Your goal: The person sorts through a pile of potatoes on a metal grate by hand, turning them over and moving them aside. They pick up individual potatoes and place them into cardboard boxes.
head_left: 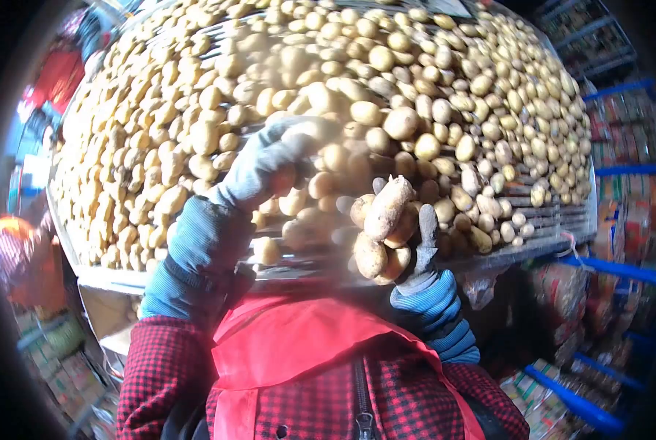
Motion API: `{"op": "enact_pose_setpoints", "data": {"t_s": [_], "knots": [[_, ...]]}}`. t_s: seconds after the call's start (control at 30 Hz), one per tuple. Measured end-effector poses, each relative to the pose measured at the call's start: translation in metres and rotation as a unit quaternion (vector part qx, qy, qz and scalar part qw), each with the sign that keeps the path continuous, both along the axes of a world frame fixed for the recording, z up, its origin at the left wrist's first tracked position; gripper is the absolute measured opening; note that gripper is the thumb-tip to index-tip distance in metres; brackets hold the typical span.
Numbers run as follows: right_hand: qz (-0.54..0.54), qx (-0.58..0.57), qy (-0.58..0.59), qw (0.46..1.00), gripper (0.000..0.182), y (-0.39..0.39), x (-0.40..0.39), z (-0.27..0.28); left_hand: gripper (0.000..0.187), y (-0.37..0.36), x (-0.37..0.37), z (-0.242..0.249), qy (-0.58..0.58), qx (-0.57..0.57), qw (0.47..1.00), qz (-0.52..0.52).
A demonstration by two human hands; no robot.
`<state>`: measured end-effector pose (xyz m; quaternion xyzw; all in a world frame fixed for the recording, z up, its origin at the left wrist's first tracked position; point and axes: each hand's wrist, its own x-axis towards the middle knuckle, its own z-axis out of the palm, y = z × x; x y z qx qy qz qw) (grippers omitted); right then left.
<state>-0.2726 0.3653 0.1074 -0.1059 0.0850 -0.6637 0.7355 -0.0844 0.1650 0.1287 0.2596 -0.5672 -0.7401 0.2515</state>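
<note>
Potatoes (152,132) cover a wide slatted table in front of me. My left hand (265,158), in a grey glove with a blue knitted cuff, reaches over the heap with its fingers curved round a pale potato (310,134); the fingertips are blurred. My right hand (422,249), gloved the same way, cradles several potatoes (389,209) in a cluster near the table's front edge. Its thumb points up beside them, and most of its fingers are hidden behind the potatoes.
Bare metal slats (548,220) show at the table's right front. Bagged goods and blue rails (621,271) stand along the right side. A person in an orange-red garment (56,77) is at the far left. A brown box (108,315) sits below the left front edge.
</note>
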Motion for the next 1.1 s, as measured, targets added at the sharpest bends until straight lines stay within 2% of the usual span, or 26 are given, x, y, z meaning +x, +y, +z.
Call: {"op": "enact_pose_setpoints", "data": {"t_s": [0.03, 0.07, 0.1, 0.13, 0.17, 0.2, 0.3, 0.33, 0.37, 0.43, 0.47, 0.53, 0.57, 0.6, 0.67, 0.8, 0.83, 0.9, 0.93, 1.0, 1.07, 1.1], "knots": [[0.032, -0.019, -0.009, 0.999, 0.096, -0.008, 0.004, 0.002, 0.053, 0.009, 0.016, -0.003, 0.077, 0.069, 0.994, 0.044], [0.066, -0.023, 0.021, 0.997, 0.096, -0.016, 0.008, 0.003, 0.054, 0.012, 0.035, -0.005, 0.037, 0.077, 0.994, 0.073], [0.097, -0.034, 0.046, 0.994, 0.088, -0.027, 0.016, 0.003, 0.056, 0.016, 0.056, -0.009, -0.005, 0.087, 0.991, 0.105], [0.118, -0.039, 0.085, 0.989, 0.081, -0.038, 0.027, 0.005, 0.055, 0.028, 0.073, -0.030, 0.089, 0.048, 0.986, 0.135], [0.136, -0.035, 0.120, 0.983, 0.073, -0.051, 0.041, 0.009, 0.049, 0.041, 0.086, -0.009, 0.097, 0.107, 0.971, 0.190], [0.152, -0.031, 0.158, 0.975, 0.067, -0.061, 0.057, 0.011, 0.054, 0.052, 0.105, -0.007, 0.122, 0.091, 0.966, 0.208], [0.185, 0.115, 0.137, 0.966, 0.070, -0.057, 0.126, 0.045, 0.048, 0.086, 0.162, -0.014, 0.159, 0.020, 0.951, 0.266], [0.217, 0.110, 0.147, 0.959, 0.077, -0.060, 0.147, 0.050, 0.046, 0.099, 0.180, -0.016, 0.166, 0.003, 0.943, 0.290], [0.264, 0.097, 0.132, 0.951, 0.074, -0.064, 0.159, 0.039, 0.049, 0.111, 0.195, -0.015, 0.230, 0.070, 0.919, 0.313], [0.387, 0.014, 0.055, 0.920, 0.067, -0.078, 0.186, 0.006, 0.052, 0.137, 0.226, -0.015, 0.153, -0.007, 0.904, 0.398], [0.428, 0.004, 0.037, 0.903, 0.063, -0.080, 0.206, 0.004, 0.052, 0.150, 0.242, -0.014, 0.165, 0.003, 0.890, 0.424], [0.466, 0.040, 0.078, 0.880, 0.047, -0.069, 0.246, 0.013, 0.048, 0.176, 0.268, 0.004, 0.297, 0.101, 0.875, 0.370], [0.478, 0.064, 0.114, 0.868, 0.048, -0.064, 0.263, 0.014, 0.045, 0.189, 0.281, 0.018, 0.355, 0.153, 0.856, 0.343], [0.491, 0.087, 0.148, 0.854, 0.049, -0.058, 0.281, 0.016, 0.040, 0.201, 0.294, 0.025, 0.377, 0.149, 0.850, 0.335], [0.545, 0.128, 0.157, 0.813, 0.046, -0.050, 0.311, 0.008, 0.031, 0.231, 0.320, 0.032, 0.419, 0.137, 0.837, 0.326], [0.651, 0.162, 0.195, 0.715, 0.043, -0.027, 0.364, -0.009, 0.029, 0.306, 0.350, 0.004, 0.444, 0.101, 0.769, 0.448], [0.648, 0.141, 0.216, 0.717, 0.048, -0.022, 0.373, -0.027, 0.029, 0.325, 0.354, -0.004, 0.451, 0.099, 0.747, 0.479], [0.706, 0.165, 0.212, 0.655, 0.059, -0.006, 0.404, -0.026, 0.029, 0.362, 0.361, -0.016, 0.475, 0.091, 0.702, 0.522], [0.750, 0.107, 0.224, 0.613, 0.065, 0.002, 0.419, -0.029, 0.029, 0.384, 0.365, -0.018, 0.486, 0.083, 0.686, 0.536], [0.804, 0.110, 0.195, 0.550, 0.069, 0.024, 0.447, -0.039, 0.030, 0.425, 0.367, -0.022, 0.505, 0.073, 0.646, 0.567], [0.847, 0.110, 0.162, 0.493, 0.070, 0.046, 0.469, -0.046, 0.031, 0.456, 0.361, -0.022, 0.545, 0.048, 0.578, 0.605], [0.867, 0.107, 0.144, 0.465, 0.070, 0.058, 0.480, -0.050, 0.031, 0.470, 0.360, -0.026, 0.531, 0.045, 0.568, 0.628]]}}
